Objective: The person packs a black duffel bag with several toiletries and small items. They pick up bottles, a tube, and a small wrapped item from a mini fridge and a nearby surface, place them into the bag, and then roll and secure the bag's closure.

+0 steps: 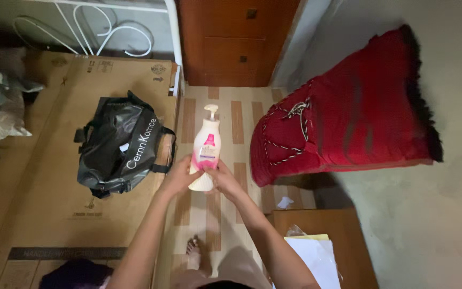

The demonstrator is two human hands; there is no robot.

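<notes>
Both hands, left hand (179,176) and right hand (224,179), fingers clasped around upright pump bottle (205,150).

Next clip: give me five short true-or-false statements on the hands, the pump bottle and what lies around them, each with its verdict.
1. Both hands hold the pump bottle. True; left hand, right hand.
2. The bottle lies flat on the floor. False: it is held upright.
3. A black bag lies on flattened cardboard. True.
4. The red blanket covers the bag. False: it lies apart, on the other side.
5. The wooden door is wide open. False: it looks shut.
</notes>
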